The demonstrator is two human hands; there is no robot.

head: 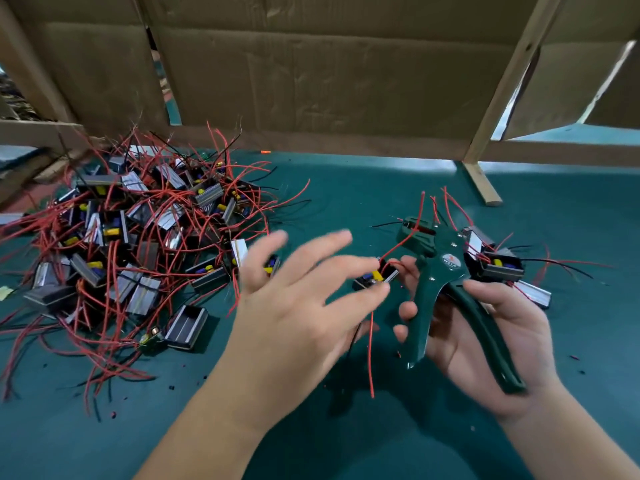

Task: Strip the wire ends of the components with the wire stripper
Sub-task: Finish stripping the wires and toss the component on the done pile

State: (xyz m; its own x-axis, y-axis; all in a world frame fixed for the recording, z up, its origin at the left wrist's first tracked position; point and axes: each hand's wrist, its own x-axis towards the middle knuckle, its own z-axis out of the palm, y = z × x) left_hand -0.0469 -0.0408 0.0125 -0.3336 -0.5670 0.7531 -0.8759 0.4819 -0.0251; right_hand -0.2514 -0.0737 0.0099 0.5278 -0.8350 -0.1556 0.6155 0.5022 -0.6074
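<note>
My right hand (502,334) grips the handles of a green wire stripper (440,271), whose jaws point up and to the left. A small black component (372,277) with yellow and blue parts is pinched between the thumb and forefinger of my left hand (294,306), while the other fingers spread out straight. One red wire (405,242) of this component runs up into the stripper's jaws. A second red wire (370,355) and a black wire hang down below my left hand.
A large pile of components (138,237) with tangled red and black wires covers the left of the green mat (346,438). A few components (498,265) lie behind the stripper at right. A cardboard wall (311,81) and a wooden post (485,181) close the back.
</note>
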